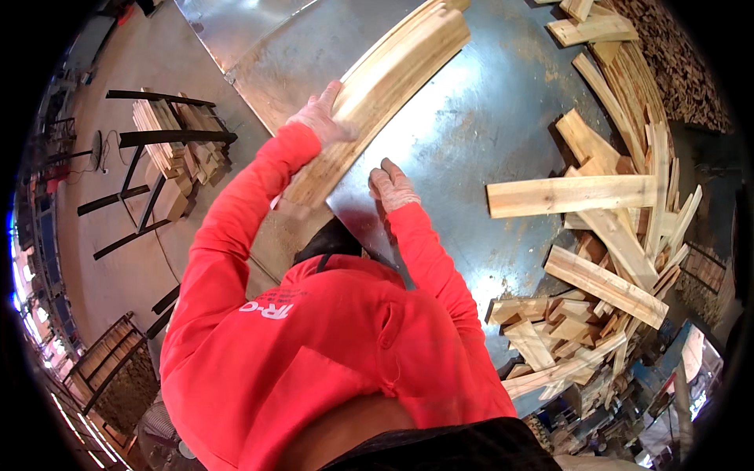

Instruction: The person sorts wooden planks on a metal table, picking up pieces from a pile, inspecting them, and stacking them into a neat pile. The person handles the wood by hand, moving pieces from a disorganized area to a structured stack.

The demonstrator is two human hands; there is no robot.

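A stack of long pale wooden boards [393,86] lies at a slant across the metal table, its near end close to the table's front edge. My left hand [323,119] grips the stack by its left side, thumb over the top and fingers along the far edge. To the right of the boards, my right hand [393,187] is held low over the metal near the table's edge. Its fingers are curled in, and nothing shows in them. Both arms wear red sleeves.
The shiny metal table [440,228] carries a messy heap of loose boards [620,243] along its right side, with short offcuts [550,337] nearer me. One board [573,195] juts leftward from the heap. On the left floor stands a black metal rack [177,140] with stacked wood.
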